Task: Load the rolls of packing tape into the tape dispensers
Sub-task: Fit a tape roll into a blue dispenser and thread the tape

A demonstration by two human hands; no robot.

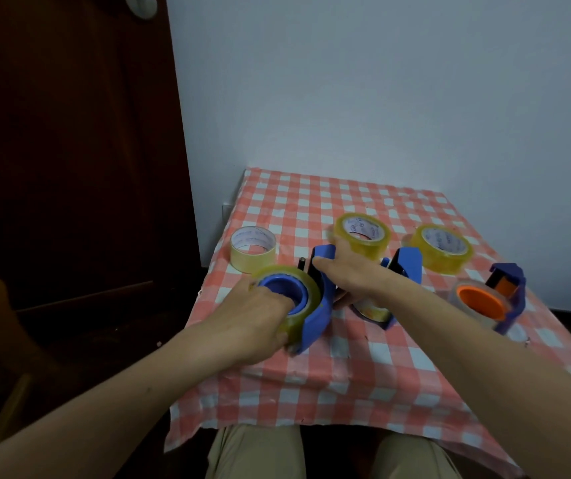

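A blue tape dispenser (324, 302) lies at the left front of the table with a yellowish tape roll (306, 288) seated on its blue hub. My left hand (260, 319) grips that roll and the dispenser's near end. My right hand (346, 267) reaches across and holds the dispenser's far head end. A second blue dispenser (405, 267) with a roll lies just behind my right wrist, partly hidden. A third dispenser (509, 299), blue with an orange hub, holds a clear roll at the right.
Three loose tape rolls stand on the red-checked tablecloth (363, 368): a pale one (253, 248) at the far left, a yellow one (362, 235) in the middle, another yellow one (441, 247) to the right. A white wall is behind, a dark door at the left.
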